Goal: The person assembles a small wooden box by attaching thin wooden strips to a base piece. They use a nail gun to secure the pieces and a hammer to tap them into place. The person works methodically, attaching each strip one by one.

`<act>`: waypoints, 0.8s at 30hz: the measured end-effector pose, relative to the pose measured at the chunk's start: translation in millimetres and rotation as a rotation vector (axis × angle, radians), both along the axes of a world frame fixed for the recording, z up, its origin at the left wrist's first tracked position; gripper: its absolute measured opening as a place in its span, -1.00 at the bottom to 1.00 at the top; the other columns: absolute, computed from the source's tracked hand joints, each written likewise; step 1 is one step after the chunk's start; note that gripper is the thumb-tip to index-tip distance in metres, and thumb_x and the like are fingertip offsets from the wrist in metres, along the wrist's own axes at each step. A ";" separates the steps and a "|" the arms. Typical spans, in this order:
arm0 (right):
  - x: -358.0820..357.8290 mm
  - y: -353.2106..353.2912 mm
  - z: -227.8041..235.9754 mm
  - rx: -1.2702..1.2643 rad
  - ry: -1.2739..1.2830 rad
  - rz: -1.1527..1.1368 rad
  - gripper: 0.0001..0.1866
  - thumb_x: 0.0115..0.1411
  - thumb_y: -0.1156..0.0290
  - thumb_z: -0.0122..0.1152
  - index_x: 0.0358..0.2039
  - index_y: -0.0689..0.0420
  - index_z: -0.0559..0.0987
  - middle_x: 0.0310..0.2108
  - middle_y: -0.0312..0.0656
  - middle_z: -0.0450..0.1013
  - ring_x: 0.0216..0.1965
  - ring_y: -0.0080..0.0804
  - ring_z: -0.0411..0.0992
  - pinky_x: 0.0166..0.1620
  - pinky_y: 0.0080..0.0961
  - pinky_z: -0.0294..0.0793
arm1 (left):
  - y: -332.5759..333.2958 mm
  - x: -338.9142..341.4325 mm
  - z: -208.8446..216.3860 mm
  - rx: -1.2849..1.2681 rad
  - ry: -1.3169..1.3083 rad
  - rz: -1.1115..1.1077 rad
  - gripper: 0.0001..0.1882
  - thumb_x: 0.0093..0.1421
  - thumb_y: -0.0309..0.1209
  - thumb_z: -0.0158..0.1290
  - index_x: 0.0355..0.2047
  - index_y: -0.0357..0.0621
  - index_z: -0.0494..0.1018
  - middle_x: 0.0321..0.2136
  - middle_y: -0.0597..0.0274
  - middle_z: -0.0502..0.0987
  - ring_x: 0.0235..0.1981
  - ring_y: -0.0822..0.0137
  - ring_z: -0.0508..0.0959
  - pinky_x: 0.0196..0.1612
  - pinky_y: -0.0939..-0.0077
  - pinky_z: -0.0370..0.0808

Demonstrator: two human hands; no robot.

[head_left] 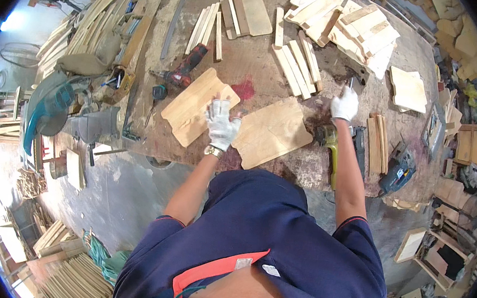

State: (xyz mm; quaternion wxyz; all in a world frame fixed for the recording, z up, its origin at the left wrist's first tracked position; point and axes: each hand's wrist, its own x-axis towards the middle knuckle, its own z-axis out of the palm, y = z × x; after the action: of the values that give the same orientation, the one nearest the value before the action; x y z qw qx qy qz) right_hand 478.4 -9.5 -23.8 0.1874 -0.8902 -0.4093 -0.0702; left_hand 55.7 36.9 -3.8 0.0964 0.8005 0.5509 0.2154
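My left hand [222, 125], in a white glove, lies with fingers spread on the right end of a wooden board [193, 109] with scalloped ends. A second shaped board [273, 132] lies beside it, close to that hand. My right hand [344, 106], also gloved, is closed around a thin pen-like thing [352, 81] that points away from me; its exact kind is too small to tell. Below that hand, a yellow-green power tool [328, 140] lies next to my right forearm. A red and black cordless drill [187, 68] rests behind the left board.
Wooden strips [295, 68] and stacked shaped boards [364, 32] lie along the table's far side. A blue-black jigsaw-like tool [398, 169] and narrow strips [377, 142] are at the right. A teal miter saw [53, 105] stands at the left, and a screwdriver [156, 96] near the drill.
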 end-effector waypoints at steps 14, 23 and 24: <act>-124.2 240.4 -22.4 -0.108 0.297 0.173 -0.49 0.20 -0.07 0.25 -0.16 0.18 0.57 -0.15 0.14 0.53 -0.05 0.05 0.52 0.01 -0.12 0.52 | -69.0 28.5 5.3 -0.419 0.203 -0.667 -0.07 -0.16 0.08 0.35 0.21 -0.03 0.38 0.24 -0.10 0.26 0.42 -0.21 0.09 0.42 -0.17 0.03; -121.4 142.8 -30.5 0.214 0.508 0.244 -0.74 0.20 0.27 0.20 -0.35 0.20 0.70 -0.52 0.04 0.57 -0.42 -0.01 0.57 -0.25 -0.16 0.53 | -51.8 -10.7 5.4 -0.403 0.331 -0.787 -0.19 -0.14 -0.04 0.28 0.15 -0.04 0.39 0.30 -0.13 0.24 0.44 -0.14 0.09 0.47 -0.06 -0.02; -122.6 137.1 -28.4 0.187 0.543 0.270 -0.70 0.20 0.25 0.23 -0.24 0.24 0.69 -0.47 0.04 0.59 -0.39 -0.04 0.58 -0.23 -0.18 0.54 | -49.1 -14.5 9.7 -0.385 0.320 -0.818 -0.20 -0.14 -0.05 0.29 0.13 -0.06 0.39 0.27 -0.11 0.27 0.42 -0.14 0.12 0.46 -0.06 0.01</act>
State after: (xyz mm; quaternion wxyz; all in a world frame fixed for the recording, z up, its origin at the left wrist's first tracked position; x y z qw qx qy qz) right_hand 355.8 127.6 -52.2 0.3785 -0.7929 -0.4505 0.1585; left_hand 41.2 -12.2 5.9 0.2337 0.9424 0.2283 -0.0723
